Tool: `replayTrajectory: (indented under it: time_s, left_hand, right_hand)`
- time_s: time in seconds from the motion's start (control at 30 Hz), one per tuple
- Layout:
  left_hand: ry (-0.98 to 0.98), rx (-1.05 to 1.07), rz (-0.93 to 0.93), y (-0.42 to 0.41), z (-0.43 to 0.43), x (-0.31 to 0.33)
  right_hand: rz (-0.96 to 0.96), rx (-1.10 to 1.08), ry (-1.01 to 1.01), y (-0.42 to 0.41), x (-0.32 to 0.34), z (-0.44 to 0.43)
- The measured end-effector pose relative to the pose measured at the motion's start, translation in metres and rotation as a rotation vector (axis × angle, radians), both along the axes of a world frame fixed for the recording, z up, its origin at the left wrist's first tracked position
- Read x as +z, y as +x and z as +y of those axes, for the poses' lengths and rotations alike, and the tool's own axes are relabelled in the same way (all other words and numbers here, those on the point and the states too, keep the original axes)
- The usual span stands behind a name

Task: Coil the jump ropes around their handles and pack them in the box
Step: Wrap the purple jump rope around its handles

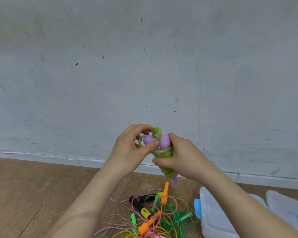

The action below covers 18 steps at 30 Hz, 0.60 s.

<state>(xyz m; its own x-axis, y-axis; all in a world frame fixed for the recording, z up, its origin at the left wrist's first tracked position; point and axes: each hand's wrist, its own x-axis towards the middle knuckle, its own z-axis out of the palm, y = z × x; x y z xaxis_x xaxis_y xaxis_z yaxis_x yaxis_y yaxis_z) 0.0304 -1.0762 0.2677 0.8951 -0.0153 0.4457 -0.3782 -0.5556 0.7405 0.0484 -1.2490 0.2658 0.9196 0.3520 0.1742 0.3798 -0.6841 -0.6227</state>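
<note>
Right hand (179,158) clamped round purple handles (164,140), pinning green rope (163,153) coils so they cannot spring loose. Left hand (132,148) pinches last loose loops at handle tops, thumb pressing, likely tucking rope end to lock coil. Bundle held up before wall (144,66), above floor. Tangled pile of ropes (153,215) below, uncoiled. Clear box (217,220) just right of pile, near for packing.

Bare forearms, no sleeves, unadorned hands

Green rope (162,153) coiled round upright purple handles (164,140); box (213,219) on floor.
</note>
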Motion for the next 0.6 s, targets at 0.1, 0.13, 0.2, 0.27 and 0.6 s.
replayTrajectory:
  time_s: [0.1,0.13,0.2,0.27,0.6]
  left_hand:
    - [-0.038,-0.014,0.079,0.005,-0.017,0.001]
    - [-0.089,-0.005,0.116,0.006,-0.025,0.002]
    - [-0.212,0.023,0.192,0.009,-0.044,0.003]
    - [-0.312,0.049,0.240,0.013,-0.065,0.003]
    - [-0.365,-0.161,0.628,0.057,-0.172,-0.094]
  right_hand:
    - [0.198,0.131,0.138,0.003,0.014,-0.022]
    - [0.227,0.149,0.135,0.003,0.018,-0.032]
    - [0.227,0.137,0.078,0.000,0.024,-0.057]
    - [0.202,0.084,0.082,-0.004,0.026,-0.086]
    - [0.269,-0.184,-0.051,0.014,-0.071,-0.215]
